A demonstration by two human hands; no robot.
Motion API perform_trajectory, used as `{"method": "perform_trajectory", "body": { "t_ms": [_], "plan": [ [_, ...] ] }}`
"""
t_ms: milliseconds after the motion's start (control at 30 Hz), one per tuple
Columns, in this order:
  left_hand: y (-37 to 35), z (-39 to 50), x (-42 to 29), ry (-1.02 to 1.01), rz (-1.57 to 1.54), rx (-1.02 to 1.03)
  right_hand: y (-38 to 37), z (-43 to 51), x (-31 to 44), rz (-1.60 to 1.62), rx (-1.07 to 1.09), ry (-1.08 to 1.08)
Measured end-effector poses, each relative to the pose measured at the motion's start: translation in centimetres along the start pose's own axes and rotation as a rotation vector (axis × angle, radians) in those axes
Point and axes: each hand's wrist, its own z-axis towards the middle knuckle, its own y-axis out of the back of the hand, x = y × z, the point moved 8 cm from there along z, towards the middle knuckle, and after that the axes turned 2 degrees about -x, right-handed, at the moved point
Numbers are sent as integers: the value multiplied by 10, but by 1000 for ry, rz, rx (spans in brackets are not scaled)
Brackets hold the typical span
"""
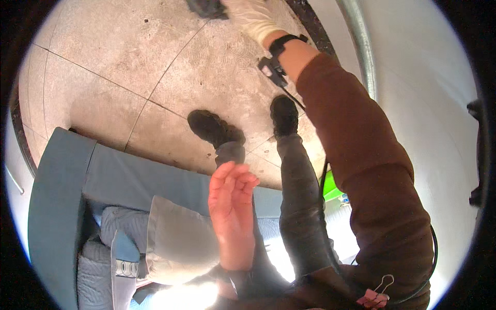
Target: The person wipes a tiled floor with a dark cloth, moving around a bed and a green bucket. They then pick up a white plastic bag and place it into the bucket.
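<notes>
My left hand (232, 209) is bare and hangs in front of my legs, its fingers loosely bent and nothing in them. My right hand (254, 17) wears a cream glove and reaches out at the top rim of the view, where its fingertips are cut off. Right beside the glove is a dark crumpled thing (208, 7), perhaps a cloth; the grip on it is hidden. A black strap (285, 42) with a small device (273, 71) and a cable goes round my right wrist.
Stained floor tiles (116, 69) lie around my dark shoes (285, 112). A blue-grey sofa (147, 166) with a pale cushion (182, 236) stands at the left. On the right, a metal pipe (362, 46) runs along the white wall (418, 97). A bright green object (331, 186) shows behind my right arm.
</notes>
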Motion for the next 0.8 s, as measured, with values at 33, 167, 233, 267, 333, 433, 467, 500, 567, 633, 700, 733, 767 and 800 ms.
{"method": "perform_trajectory", "body": {
  "t_ms": [33, 167, 233, 267, 333, 433, 467, 500, 567, 633, 700, 733, 767, 800],
  "plan": [
    [-2, -1, 2, 10, -1, -6, -12, -18, -20, 87, 19, -83],
    [-11, 3, 11, 28, -5, -17, -40, -127, -71, 85, 14, -190],
    [-12, 3, 18, 56, 11, -17, -62, -201, -89, -61, 156, -345],
    [-13, 2, 21, 69, 14, -8, -69, -250, -102, 34, 249, -512],
    [-11, 0, 28, 96, 27, -18, -84, -317, -114, 525, 55, -939],
    [-12, -3, 35, 111, -19, -4, -99, -339, -114, 509, 99, -979],
    [-12, -4, 38, 125, -19, -1, -98, -333, -114, 609, 7, -1006],
    [-12, -5, 41, 132, -28, 1, -101, -325, -112, 731, -68, -1070],
    [-14, -3, 45, 135, -77, 34, -106, -307, -107, 906, -50, -1291],
    [-15, 0, 46, 151, -131, 76, -105, -281, -84, 1177, -195, -1464],
    [-6, 2, 41, 127, -157, 69, -88, -232, -66, 934, -164, -1314],
    [0, 3, 38, 120, -164, 35, -77, -207, -54, 867, -182, -1200],
    [7, 3, 37, 123, -174, -10, -49, -163, -48, 725, -283, -839],
    [10, 3, 33, 100, -196, -5, -36, -132, -37, 812, -352, -687]
  ]
}}
